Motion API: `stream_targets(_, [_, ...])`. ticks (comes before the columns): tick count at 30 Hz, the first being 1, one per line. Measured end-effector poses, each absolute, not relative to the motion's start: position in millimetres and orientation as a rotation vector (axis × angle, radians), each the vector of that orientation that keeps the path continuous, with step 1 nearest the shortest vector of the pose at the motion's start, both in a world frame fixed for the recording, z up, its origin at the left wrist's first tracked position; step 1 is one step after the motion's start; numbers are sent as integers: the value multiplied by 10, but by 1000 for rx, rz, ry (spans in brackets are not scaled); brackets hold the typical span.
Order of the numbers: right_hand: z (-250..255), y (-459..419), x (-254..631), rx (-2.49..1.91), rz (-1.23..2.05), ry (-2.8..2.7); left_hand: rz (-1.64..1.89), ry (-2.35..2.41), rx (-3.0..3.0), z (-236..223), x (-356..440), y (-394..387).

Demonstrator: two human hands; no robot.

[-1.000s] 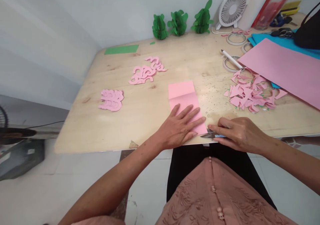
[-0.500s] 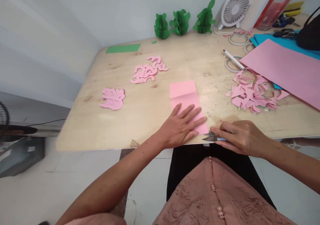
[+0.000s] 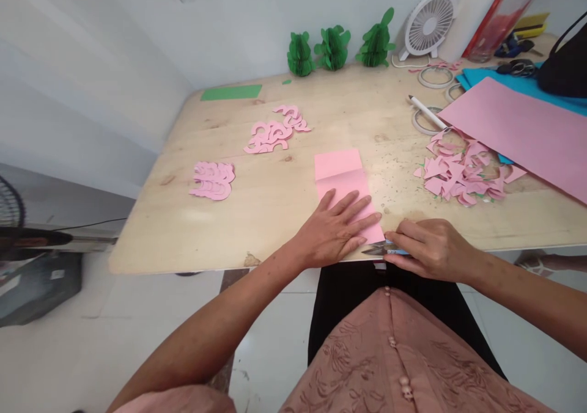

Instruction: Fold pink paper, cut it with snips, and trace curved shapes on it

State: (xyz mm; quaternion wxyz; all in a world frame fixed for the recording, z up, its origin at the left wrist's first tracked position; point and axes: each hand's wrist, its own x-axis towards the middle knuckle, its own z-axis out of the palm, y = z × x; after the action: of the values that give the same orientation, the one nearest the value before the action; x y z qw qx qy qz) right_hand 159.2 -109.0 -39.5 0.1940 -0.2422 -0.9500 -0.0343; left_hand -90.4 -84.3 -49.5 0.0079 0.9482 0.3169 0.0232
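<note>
My left hand [image 3: 332, 233] lies flat with fingers spread on a creased pink paper strip [image 3: 338, 164], close to the table's front edge. A fold line runs across the strip's upper part. To its right, my right hand [image 3: 426, 251] is closed around small scissors [image 3: 375, 250] with a bluish handle. Their pointed blades face left, beside the strip's bottom end. My fingers hide part of the handle. Left of the strip lie a loose heap of pink curved cutouts [image 3: 270, 133] and a stacked group of pink scalloped cutouts [image 3: 213, 181].
Pink scraps [image 3: 463, 171] are piled at the right, near a large pink sheet [image 3: 518, 126], a white pen [image 3: 426, 110] and tape rolls [image 3: 435, 77]. Green paper figures [image 3: 332, 49] and a white fan [image 3: 428, 25] stand along the wall. A green strip [image 3: 232, 92] lies at back left.
The scissors have shifted slightly left, under the strip's bottom end. My left hand stays pressed on the paper. The camera view has tilted a little.
</note>
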Motion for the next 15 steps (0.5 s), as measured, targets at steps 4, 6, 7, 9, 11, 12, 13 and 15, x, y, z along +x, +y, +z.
stream_targets(4, [-404,-1109,1595,-673,-94,-2648,81,990,2980,-502,-896,-850])
stream_targets(6, [-407,-1115,1587,-680,-95,-2661,88,984,2985,-496,-897,-844])
stream_targets(7, [-407,-1116,1580,-684,-99,-2668,88,978,2986,-489,-903,-836])
stream_targets(9, [-406,-1115,1563,-691,-114,-2673,74,958,2986,-468,-928,-807])
stream_targets(11, [-404,-1114,1551,-696,-122,-2670,55,953,2988,-447,-969,-764])
stream_targets(12, [-404,-1115,1548,-695,-125,-2666,46,963,2990,-442,-992,-741])
stream_targets(13, [-403,-1117,1548,-694,-128,-2664,39,981,2991,-441,-1014,-720])
stream_targets(15, [-405,-1123,1552,-694,-143,-2655,30,1014,2995,-455,-1049,-687])
